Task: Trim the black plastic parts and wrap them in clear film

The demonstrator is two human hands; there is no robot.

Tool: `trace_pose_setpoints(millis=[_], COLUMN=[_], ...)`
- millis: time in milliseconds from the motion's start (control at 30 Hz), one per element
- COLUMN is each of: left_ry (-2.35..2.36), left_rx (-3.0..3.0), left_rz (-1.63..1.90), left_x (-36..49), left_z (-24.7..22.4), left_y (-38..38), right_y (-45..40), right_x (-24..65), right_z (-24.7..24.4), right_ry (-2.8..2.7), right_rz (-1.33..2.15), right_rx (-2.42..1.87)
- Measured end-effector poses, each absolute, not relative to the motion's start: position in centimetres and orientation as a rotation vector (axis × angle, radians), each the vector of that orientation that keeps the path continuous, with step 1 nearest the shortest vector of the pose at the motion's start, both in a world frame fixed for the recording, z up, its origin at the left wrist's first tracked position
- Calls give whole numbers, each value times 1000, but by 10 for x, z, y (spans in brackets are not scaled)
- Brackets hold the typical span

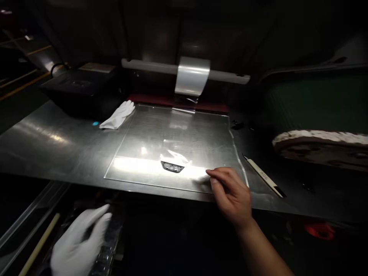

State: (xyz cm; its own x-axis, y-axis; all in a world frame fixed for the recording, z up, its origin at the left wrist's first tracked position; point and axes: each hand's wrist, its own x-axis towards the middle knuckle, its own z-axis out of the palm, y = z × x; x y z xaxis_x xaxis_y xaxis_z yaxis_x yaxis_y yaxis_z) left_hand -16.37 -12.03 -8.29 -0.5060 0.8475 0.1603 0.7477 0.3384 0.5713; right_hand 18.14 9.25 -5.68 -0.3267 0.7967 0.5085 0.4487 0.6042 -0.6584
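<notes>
White-gloved left hand (82, 241) sits lower left, fingers narrowly parted; bare right hand (234, 195), fingers together, overlaps clear rectangular sheet (143, 132) at lower-right edge.

Single head-worn view: looks forward and down over metal table (71, 161) from wearer's side. Close range: gloved left hand (79, 241), bare right hand (234, 195) in lower foreground; film roll (193, 74) farther off.

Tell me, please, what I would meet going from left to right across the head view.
Pale rod, gloved left hand, loose white glove, small dark-edged piece, bare right hand, white-handled tool, red object.
</notes>
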Motion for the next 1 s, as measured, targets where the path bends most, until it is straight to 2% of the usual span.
trace_pose_setpoints(millis=[67, 100, 267, 367, 500, 767, 1000], left_ry=[1979, 1773, 1487, 1376, 1317, 1805, 1431], left_rx=[2013, 2289, 2590, 2666, 2633, 2374, 2625], left_rz=[963, 771, 292, 143, 140, 586, 425], left_x=[-130, -116, -81, -82, -88, -103, -85], left_z=[-48, -33, 5, 11, 13, 14, -2], left_y=[-52, -20, 79, 91, 100, 121, 103], right_y=[91, 89, 87, 89, 90, 88, 89], right_x=[180, 180, 182, 184, 186, 186, 180], right_z=[-55, -54, -51, -50, -50, -49, -51], right_ry=[-1919, -1898, -1798, -1758, -1748, -1747, -1678], right_rz=[542, 558, 624, 656, 687, 716, 708], right_rx=[-945, -926, -854, -826, -820, -823, -832])
